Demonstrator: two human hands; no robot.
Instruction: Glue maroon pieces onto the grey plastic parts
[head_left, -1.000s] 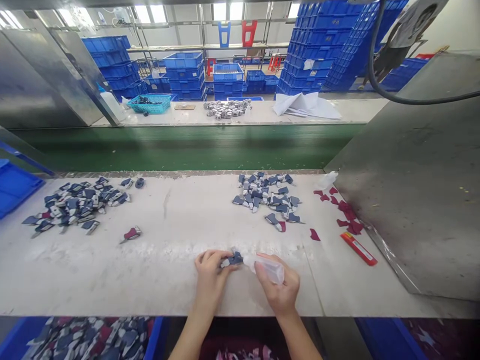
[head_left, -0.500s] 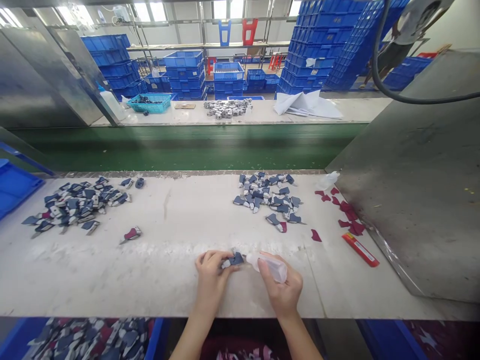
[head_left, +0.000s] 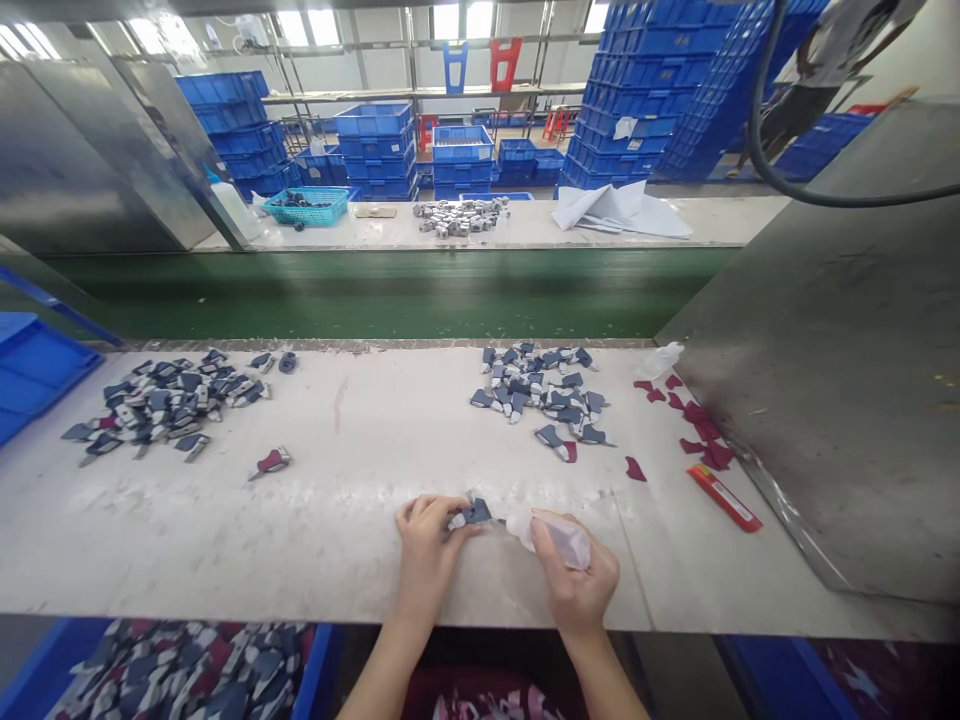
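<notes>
My left hand (head_left: pixel 429 535) pinches a small navy-and-grey moulded part (head_left: pixel 475 512) close above the worktable (head_left: pixel 337 540), near its front edge. In my right hand (head_left: pixel 581 580) is a translucent squeeze bottle (head_left: pixel 561 540), tilted so its thin nozzle points left toward the part. A small gap shows between nozzle and part. Beyond my hands lies a pile of similar navy-and-grey parts (head_left: pixel 536 385). Another pile of them (head_left: pixel 165 400) is on the left, with one maroon-and-grey part (head_left: pixel 271 461) lying apart from it.
Maroon cut pieces (head_left: pixel 701 425), a red packet (head_left: pixel 724 498) and a clear plastic item (head_left: pixel 660 360) lie at the right beside a metal panel (head_left: pixel 825 380). Below the table's front edge stands a blue bin (head_left: pixel 322 665) of parts. A green strip (head_left: pixel 420 290) runs behind the table.
My right hand has drawn the squeeze bottle slightly right, widening the gap between its nozzle and the part. My left hand keeps its hold. The whole view has shifted a little.
</notes>
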